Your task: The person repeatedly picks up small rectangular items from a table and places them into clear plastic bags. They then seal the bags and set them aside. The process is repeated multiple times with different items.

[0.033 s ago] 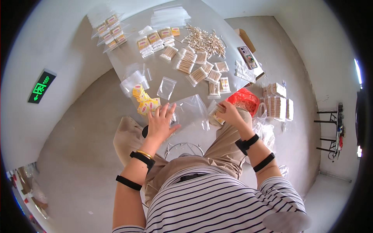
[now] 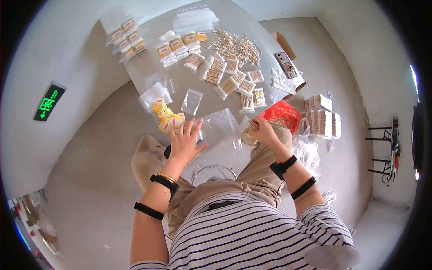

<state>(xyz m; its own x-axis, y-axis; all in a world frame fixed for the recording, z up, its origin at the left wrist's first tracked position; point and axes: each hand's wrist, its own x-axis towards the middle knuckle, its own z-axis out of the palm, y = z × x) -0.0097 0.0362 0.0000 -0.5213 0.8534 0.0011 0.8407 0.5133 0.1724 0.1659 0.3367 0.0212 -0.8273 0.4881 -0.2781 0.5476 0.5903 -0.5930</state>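
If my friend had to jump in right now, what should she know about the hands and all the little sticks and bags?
Left hand: open, fingers spread flat on the table edge, beside the yellow packets and a clear bag.
Right hand: fingers closed on a small bundle of sticks, near the red bag.
Done: many filled packets lie in rows mid-table, and more are stacked to the right.
Left: a loose pile of sticks at the far edge, and empty clear bags.

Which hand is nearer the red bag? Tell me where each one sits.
Right. The right hand, gripping a small packet of sticks, sits just left of the red bag. The left hand lies flat, farther left, beside the yellow packets.
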